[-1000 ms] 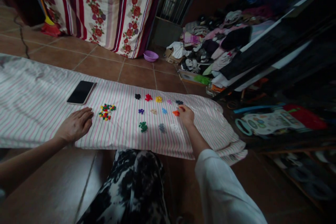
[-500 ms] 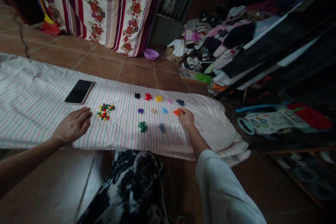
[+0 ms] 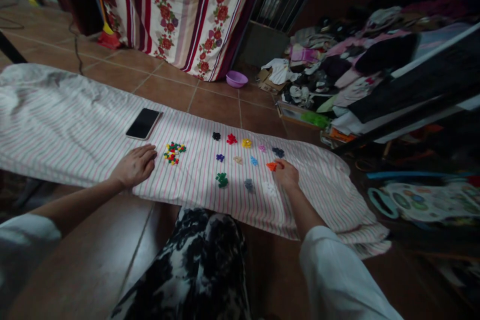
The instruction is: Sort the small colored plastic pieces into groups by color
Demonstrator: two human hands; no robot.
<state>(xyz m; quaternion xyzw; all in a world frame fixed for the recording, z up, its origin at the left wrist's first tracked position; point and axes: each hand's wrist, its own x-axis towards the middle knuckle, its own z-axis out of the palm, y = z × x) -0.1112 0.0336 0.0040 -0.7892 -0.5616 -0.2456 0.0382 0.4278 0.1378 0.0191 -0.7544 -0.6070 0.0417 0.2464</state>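
My left hand (image 3: 135,165) lies on the striped cloth with its fingers stretched out, left of a mixed pile of small red, yellow, green and white pieces (image 3: 174,153). At the right, my right hand (image 3: 288,174) has its fingertips pressed together at the edge of a small heap of orange pieces (image 3: 271,166); whether a piece is between them is too small to see. Near these fingers are white pieces (image 3: 269,189), light blue pieces (image 3: 254,160) and dark grey pieces (image 3: 278,152). Further left lie green pieces (image 3: 221,179) and grey pieces (image 3: 249,185).
A phone (image 3: 144,123) lies on the striped cloth (image 3: 93,125) beyond my left hand. Black pieces (image 3: 216,136), red pieces (image 3: 231,138) and yellow pieces (image 3: 246,143) form part of the far row. On the floor beyond are a purple basin (image 3: 236,79) and heaped clothes (image 3: 337,60).
The view has swung left, so everything sits further right in the picture. My right hand stays at the orange heap, and my left hand still rests on the cloth.
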